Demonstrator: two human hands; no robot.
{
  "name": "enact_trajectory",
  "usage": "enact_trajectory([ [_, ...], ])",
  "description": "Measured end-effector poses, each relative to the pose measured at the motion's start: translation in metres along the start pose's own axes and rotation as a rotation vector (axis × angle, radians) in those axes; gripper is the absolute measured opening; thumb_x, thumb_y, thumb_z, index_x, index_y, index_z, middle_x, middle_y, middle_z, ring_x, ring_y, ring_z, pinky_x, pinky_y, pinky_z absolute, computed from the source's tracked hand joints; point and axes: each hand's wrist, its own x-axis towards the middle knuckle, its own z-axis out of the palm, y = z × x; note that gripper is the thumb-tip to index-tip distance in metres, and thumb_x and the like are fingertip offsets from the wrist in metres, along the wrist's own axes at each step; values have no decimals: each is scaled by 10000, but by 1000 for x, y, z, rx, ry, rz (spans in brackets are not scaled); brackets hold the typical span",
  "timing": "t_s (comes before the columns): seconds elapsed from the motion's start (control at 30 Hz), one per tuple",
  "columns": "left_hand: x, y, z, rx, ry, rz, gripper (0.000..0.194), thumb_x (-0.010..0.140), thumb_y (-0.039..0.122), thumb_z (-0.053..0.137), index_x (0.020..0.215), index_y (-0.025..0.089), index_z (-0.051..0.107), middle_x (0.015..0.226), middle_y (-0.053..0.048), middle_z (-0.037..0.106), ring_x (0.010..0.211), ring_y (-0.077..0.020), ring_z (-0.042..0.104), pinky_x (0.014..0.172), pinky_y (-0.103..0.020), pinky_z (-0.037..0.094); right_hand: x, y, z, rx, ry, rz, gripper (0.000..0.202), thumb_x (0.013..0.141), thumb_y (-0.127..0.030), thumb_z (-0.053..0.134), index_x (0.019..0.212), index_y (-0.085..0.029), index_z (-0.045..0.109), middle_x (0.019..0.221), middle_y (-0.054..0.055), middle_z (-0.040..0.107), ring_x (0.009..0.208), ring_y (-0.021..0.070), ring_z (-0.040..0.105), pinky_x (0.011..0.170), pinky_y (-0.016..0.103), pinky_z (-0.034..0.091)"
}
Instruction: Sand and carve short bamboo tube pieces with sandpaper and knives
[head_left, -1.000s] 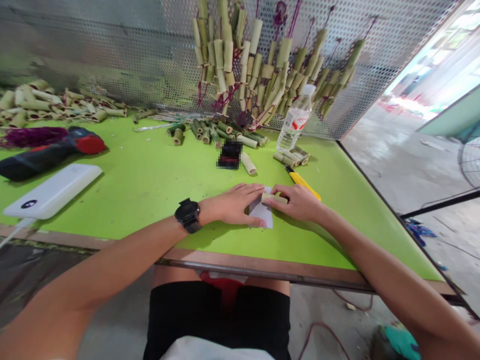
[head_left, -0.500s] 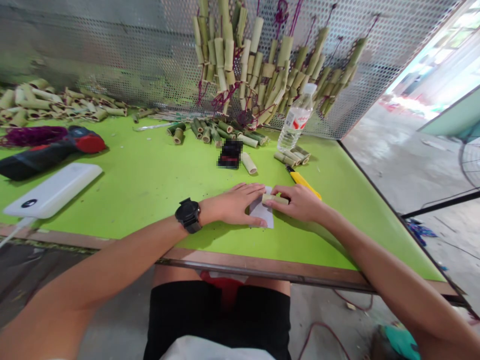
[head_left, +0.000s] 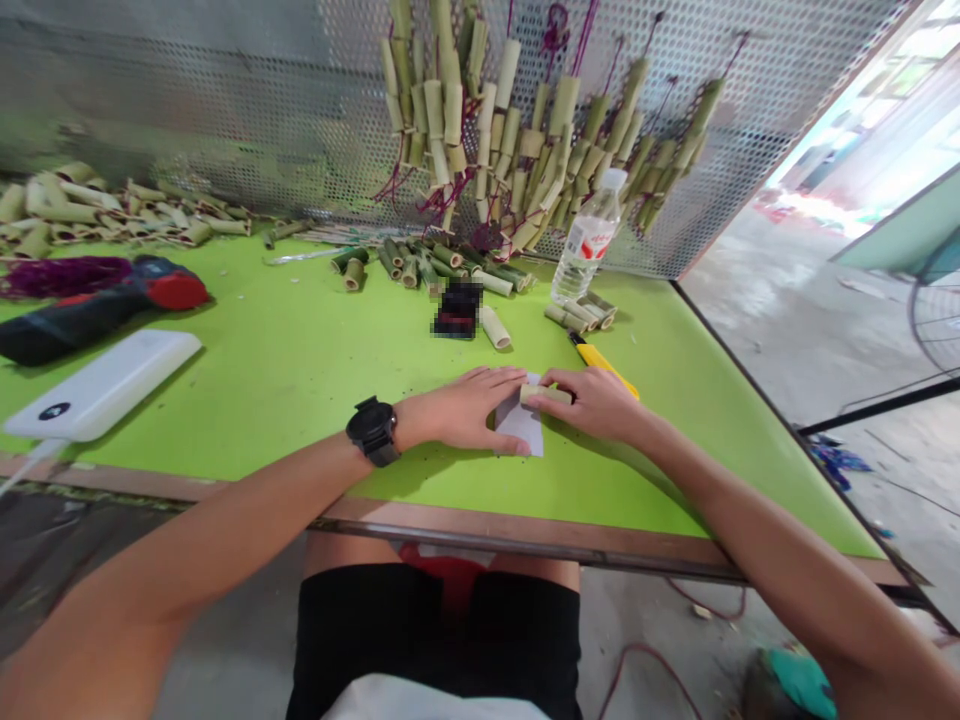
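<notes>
On the smooth green tabletop, right fingers grip a bamboo tube; left fingers flatten pale paper.

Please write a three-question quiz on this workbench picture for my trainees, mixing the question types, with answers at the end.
1. Multiple choice: What is the right hand holding?
a) the water bottle
b) a bamboo tube
c) the power bank

2. True or false: The left hand is touching the white paper.

3. Fill in the missing colour: The yellow cutter lies on the bright ____ surface of the table.

Key: 1. b; 2. true; 3. green
</notes>
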Motion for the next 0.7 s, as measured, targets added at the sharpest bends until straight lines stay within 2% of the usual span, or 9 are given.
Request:
enact_trajectory([
  [0.23, 1, -3, -2, -34, 8, 16, 1167, 906, 855, 651, 1750, 125, 309, 1827, -229, 269, 1697, -417, 265, 1380, -554, 224, 0, -1, 0, 49, 24, 22, 541, 1005, -718, 589, 1228, -272, 797, 652, 14, 659, 636, 220, 564, 641, 323, 298],
  [0.37, 0, -2, -4, -34, -11, -6, 1161, 911, 865, 631, 1748, 129, 307, 1835, -214, 259, 1706, -391, 247, 1388, -511, 205, -3, -4, -2, 139, -5, 7, 500, 994, -697, 605, 1114, -252, 800, 612, -9, 603, 611, 196, 530, 646, 322, 307],
  [0.5, -1, -1, -3, 10, -3, -73, 1185, 883, 918, 603, 1743, 153, 322, 1845, -213, 222, 1714, -429, 184, 1373, -546, 218, -1, 0, -5, 193, -36, -7, 501, 974, -724, 609, 1016, -260, 795, 591, -25, 577, 589, 178, 496, 637, 318, 305],
  [0.63, -1, -2, -3, 46, 13, -56, 1140, 891, 909, 600, 1721, 166, 359, 1820, -207, 303, 1684, -432, 266, 1370, -551, 208, 1, 4, -5, 157, 58, 84, 491, 965, -685, 634, 1107, -242, 791, 603, -18, 597, 594, 189, 507, 651, 318, 314],
  [0.7, -1, -3, -4, 38, 12, -50, 1146, 894, 896, 611, 1721, 146, 355, 1817, -214, 308, 1681, -425, 279, 1374, -543, 196, 0, 1, -3, 177, 77, 84, 479, 969, -651, 639, 1152, -229, 774, 594, -26, 584, 580, 186, 492, 652, 316, 314],
])
